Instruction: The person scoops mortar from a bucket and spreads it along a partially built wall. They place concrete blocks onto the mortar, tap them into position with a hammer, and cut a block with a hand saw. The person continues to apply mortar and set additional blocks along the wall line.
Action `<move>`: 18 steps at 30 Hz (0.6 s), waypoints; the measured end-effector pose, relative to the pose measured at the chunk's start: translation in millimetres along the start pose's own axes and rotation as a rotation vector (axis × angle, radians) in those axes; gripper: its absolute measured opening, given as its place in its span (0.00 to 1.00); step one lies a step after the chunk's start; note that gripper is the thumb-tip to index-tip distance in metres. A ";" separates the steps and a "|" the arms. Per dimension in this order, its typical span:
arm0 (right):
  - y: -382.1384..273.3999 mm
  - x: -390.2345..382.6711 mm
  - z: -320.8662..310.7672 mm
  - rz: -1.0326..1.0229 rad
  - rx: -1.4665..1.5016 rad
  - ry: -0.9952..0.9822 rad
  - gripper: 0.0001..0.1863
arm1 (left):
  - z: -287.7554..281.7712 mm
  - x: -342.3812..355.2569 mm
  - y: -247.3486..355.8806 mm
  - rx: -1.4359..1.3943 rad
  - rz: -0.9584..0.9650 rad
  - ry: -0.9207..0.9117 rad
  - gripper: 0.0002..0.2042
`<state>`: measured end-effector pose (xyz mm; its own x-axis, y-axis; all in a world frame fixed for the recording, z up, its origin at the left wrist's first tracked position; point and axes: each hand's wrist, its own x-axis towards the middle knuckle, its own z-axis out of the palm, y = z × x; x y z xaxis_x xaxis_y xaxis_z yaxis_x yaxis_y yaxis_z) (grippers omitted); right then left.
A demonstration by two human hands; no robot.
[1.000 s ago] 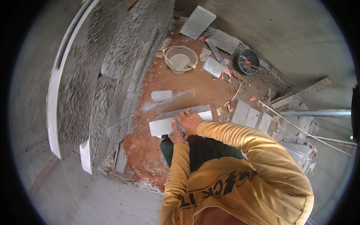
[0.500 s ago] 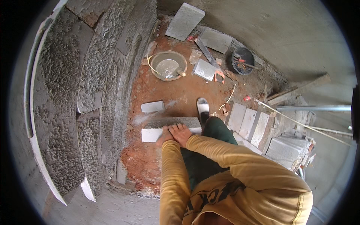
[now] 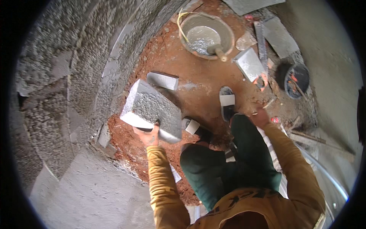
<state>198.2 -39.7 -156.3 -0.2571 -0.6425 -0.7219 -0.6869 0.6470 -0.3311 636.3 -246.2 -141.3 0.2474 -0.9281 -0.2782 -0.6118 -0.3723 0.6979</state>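
Note:
A rough grey masonry block [image 3: 154,108] is tilted beside the block wall, and my left hand [image 3: 148,136] grips its near lower edge, thumb against the front face. The rest of my fingers go under the block and are partly hidden. Out to the right, past my knee, is my right hand [image 3: 260,118], off the block and low near the ground. Its fingers are blurred, so I cannot make out whether it holds anything. Just beyond the big block a smaller cut piece of block [image 3: 162,81] lies on the reddish soil.
A rough block wall [image 3: 49,68] rises on the left. Ahead sits a round basin [image 3: 230,32] of wet mortar with a wooden-handled tool [image 3: 218,53]. To its right are a handsaw [image 3: 261,45], a pale block [image 3: 248,64] and a black bucket [image 3: 301,78] of tools.
Both hands were together on the block; the right has let go and moved far right. The left has kept hold and the block has turned and tilted. My view has shifted lower and closer.

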 end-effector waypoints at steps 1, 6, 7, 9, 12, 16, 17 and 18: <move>47.4 6.4 6.7 0.069 0.060 0.238 0.25 | -0.4 14.5 -16.2 0.023 0.039 -0.060 0.54; 206.4 54.1 82.7 0.385 -0.141 0.080 0.27 | 36.0 68.7 -97.3 0.382 0.067 -0.411 0.58; 222.4 69.7 100.7 0.416 -0.108 0.056 0.27 | 40.5 75.5 -107.3 0.271 0.103 -0.406 0.58; 244.7 99.1 137.3 0.471 -0.036 0.011 0.27 | 38.5 83.6 -122.2 0.080 0.087 -0.382 0.57; 266.4 139.6 178.2 0.496 -0.004 0.023 0.28 | 28.3 94.0 -136.3 0.031 0.226 -0.424 0.59; 267.3 162.9 196.5 0.517 0.020 0.078 0.29 | 39.0 106.8 -156.6 -0.198 0.225 -0.314 0.64; 261.3 169.7 197.1 0.516 0.024 0.094 0.29 | 41.9 108.8 -160.7 -0.291 0.212 -0.291 0.64; 253.1 179.0 199.9 0.511 0.037 0.106 0.29 | 40.3 113.2 -165.0 -0.227 0.210 -0.231 0.63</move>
<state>114.2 91.1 -490.9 -0.6224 -0.2774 -0.7319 -0.4314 0.9018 0.0250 735.0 -290.0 -314.5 -0.0570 -0.9698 -0.2371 -0.4425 -0.1884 0.8768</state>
